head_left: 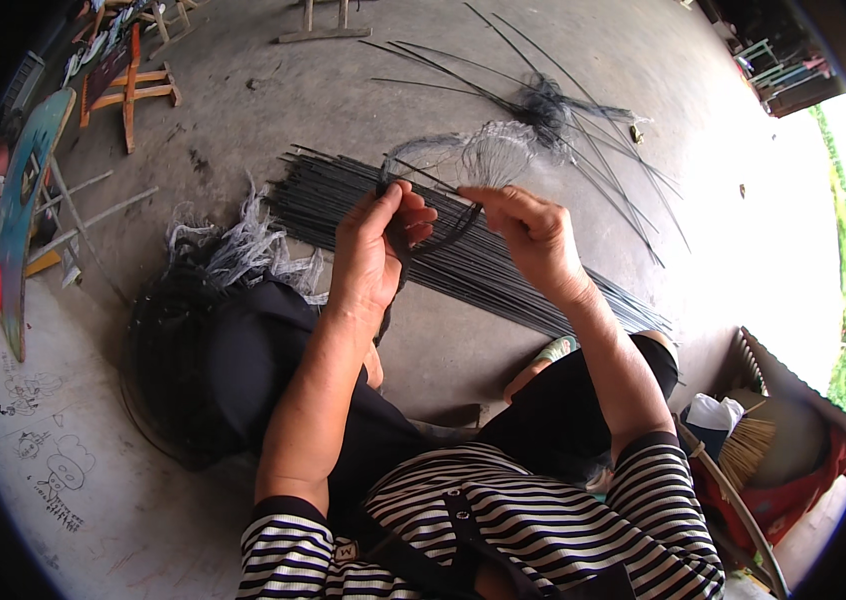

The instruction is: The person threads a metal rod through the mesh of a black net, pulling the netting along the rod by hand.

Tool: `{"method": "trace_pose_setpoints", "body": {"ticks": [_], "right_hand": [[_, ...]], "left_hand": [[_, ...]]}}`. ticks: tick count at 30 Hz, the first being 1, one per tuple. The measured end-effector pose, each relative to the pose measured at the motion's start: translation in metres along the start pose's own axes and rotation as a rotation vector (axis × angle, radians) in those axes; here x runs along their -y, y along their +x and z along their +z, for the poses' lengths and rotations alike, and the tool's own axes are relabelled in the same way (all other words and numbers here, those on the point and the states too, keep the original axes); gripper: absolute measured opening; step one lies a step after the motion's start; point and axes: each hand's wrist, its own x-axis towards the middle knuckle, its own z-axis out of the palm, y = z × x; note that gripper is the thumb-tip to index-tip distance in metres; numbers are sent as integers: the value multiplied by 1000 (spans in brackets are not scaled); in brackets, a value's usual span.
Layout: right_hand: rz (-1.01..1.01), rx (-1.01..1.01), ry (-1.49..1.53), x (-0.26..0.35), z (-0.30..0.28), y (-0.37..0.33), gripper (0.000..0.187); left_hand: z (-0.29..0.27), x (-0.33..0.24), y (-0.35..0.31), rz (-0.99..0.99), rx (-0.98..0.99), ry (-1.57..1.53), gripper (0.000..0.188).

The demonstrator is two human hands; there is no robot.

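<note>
My left hand (371,245) is closed, thumb and fingers pinching a thin black rod (428,174) and a dark loop of cord or band. To its right, my right hand (538,228) is closed too, index finger and thumb at the rod's other end. The dark loop (455,232) curves between the two hands below the rod. Fine pale netting (499,150) spreads just beyond my fingertips and seems joined to the rod; the exact joint is too small to make out.
A thick bundle of black rods (503,275) lies on the concrete floor before my knees. Farther off, loose rods cross a dark net tangle (546,108). White netting (243,245) hangs over a black heap at my left. Wooden stands and a broom (746,447) flank me.
</note>
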Motion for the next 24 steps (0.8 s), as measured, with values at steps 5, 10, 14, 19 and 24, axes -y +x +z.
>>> {"method": "trace_pose_setpoints", "body": {"ticks": [5,10,14,19,24], "right_hand": [[-189,-41,-270,-4,14,-2,34],[146,-34,102,-1,7,3,41],[-93,9,-68,0,1,2,34],[-47,31,-184,4,16,2,32],[150,-44,177,3,10,4,37]], "left_hand": [[3,8,-1,30,-9,90,15],[12,12,-7,-101,60,-18,14],[5,-5,-3,9,-39,34,14],[9,7,-7,16,-24,104,14],[14,8,-8,-79,-23,-14,14]]}}
